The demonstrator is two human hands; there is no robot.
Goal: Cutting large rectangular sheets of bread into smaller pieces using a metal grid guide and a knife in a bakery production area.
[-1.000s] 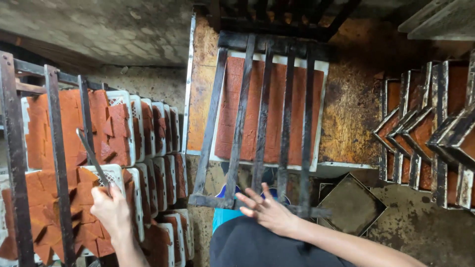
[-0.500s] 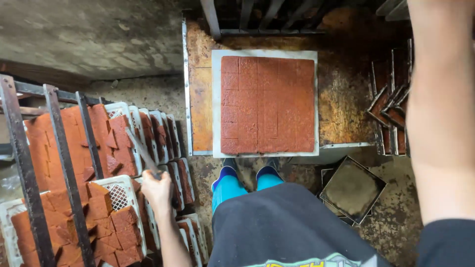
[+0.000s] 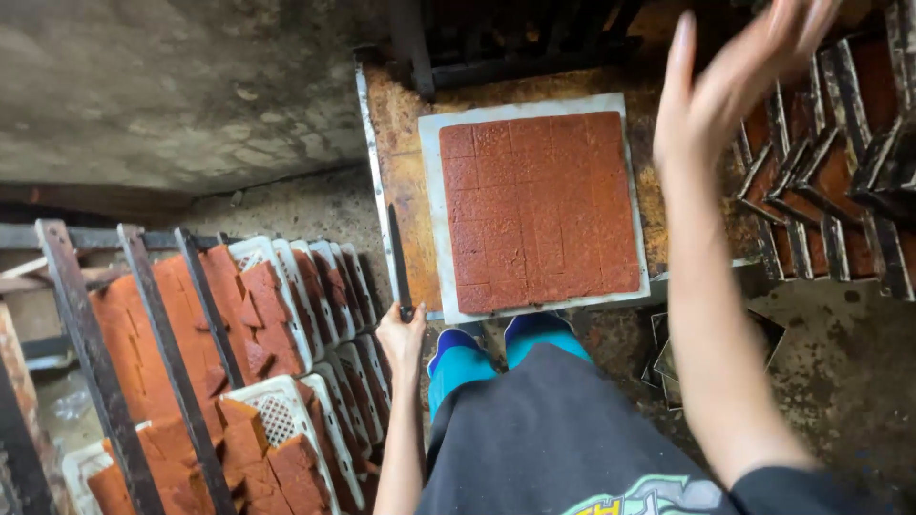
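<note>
- Nearest the camera: the person's dark skirt or apron (image 3: 563, 439), with blue-clad feet (image 3: 496, 348) showing just beyond its hem, on a wet, stained floor (image 3: 840, 362).
- Left hand (image 3: 401, 334): lowered at the person's left side, fingers closed around the handle of a long dark knife (image 3: 398, 257). The blade points away from the person and lies along the left edge of the work table, just beside the white board.
- Right hand (image 3: 735, 76): raised high and close to the lens, palm open, fingers spread and blurred. It holds nothing and touches nothing.
- Lower left: white slotted trays (image 3: 286, 420) stand on edge in rows, loaded with reddish-brown blocks (image 3: 258, 315). Dark metal bars (image 3: 162, 353) of a rack cross in front of them.
- Ahead of the feet: a rust-stained metal table (image 3: 401, 124) carries a white board (image 3: 431, 200). On the board lies a square reddish-brown slab (image 3: 539, 205), flat, its surface scored into a grid of small squares.
- Right of the table: dark metal frames (image 3: 821, 162) stacked at angles, some bearing the same reddish-brown material.
- Lower right, on the floor: a dark square pan (image 3: 668, 358), mostly hidden by the right forearm.
- Farthest: a dark barred metal frame (image 3: 506, 38) at the table's back edge, and a rough grey concrete wall (image 3: 172, 95) at upper left.
</note>
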